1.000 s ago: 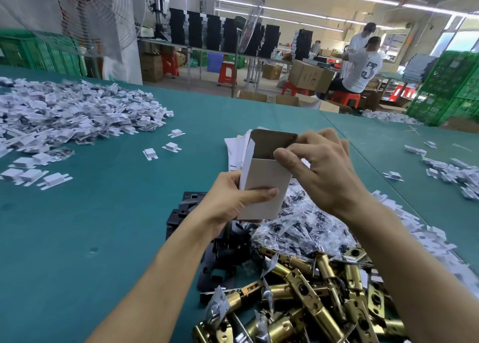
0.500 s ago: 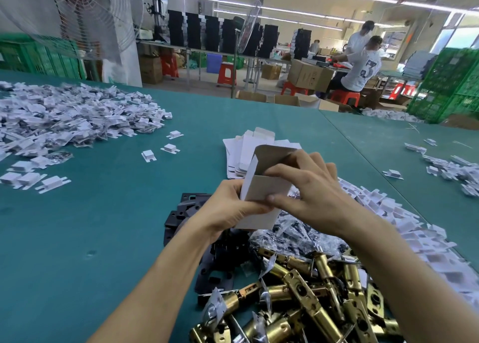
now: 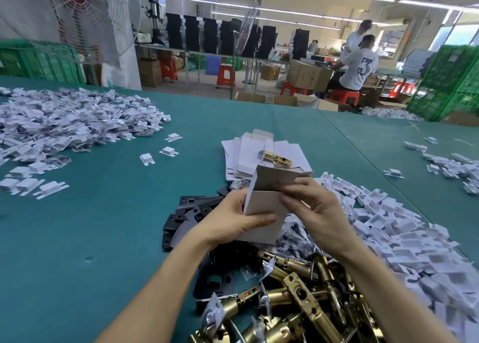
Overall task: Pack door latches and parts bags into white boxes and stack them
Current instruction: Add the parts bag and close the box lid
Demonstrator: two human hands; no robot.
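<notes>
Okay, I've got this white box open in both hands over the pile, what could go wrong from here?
1. Your right hand pinches the top edge of the white box; hard pressure may crease it.
2. The box's underside does not show below your left hand; if unclosed, contents could drop through.
3. The loose latch on the flat box stack may slide off when you pull a blank.

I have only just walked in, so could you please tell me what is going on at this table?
A person is holding a small white box upright over the green table. The left hand grips its side while the right hand pinches the edge of its open top. Nothing shows inside it from this angle. A pile of brass latches and clear parts bags lies just below, and one latch rests on the stack of flat boxes beyond.
</notes>
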